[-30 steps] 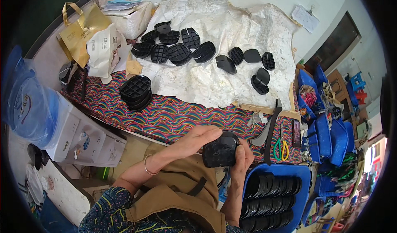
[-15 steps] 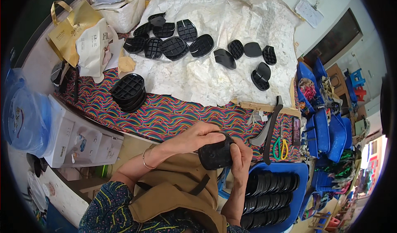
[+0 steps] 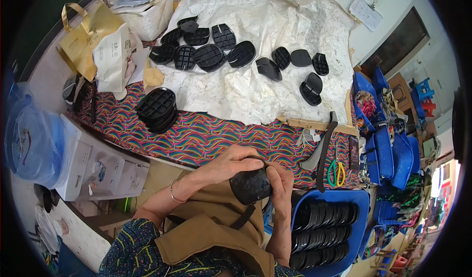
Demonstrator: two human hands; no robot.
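Note:
Both of my hands hold one black moulded piece [image 3: 250, 185] above my lap, its smooth rounded face turned up. My left hand [image 3: 238, 162] grips its upper left edge, thumb on top. My right hand [image 3: 280, 183] closes on its right edge, thumb pressed to the surface; the other fingers are hidden behind. Left of my hands, a stack of similar black pieces [image 3: 156, 105] with gridded undersides stands on the patterned cloth [image 3: 221, 134]. More loose black pieces [image 3: 209, 57] lie on the white sheet [image 3: 206, 97], some grid side up, some smooth side up.
Right of my lap is a blue bin [image 3: 363, 218] with rows of black pieces [image 3: 322, 240]. Scissors [image 3: 336, 172] with green and yellow handles, a curved black strip [image 3: 326, 151] and a phone [image 3: 353, 153] lie at the table's right. A water dispenser [image 3: 105, 166] stands left.
The black piece has shifted slightly left and tilted in my hands. Both hands have moved a little left with it and keep their grip.

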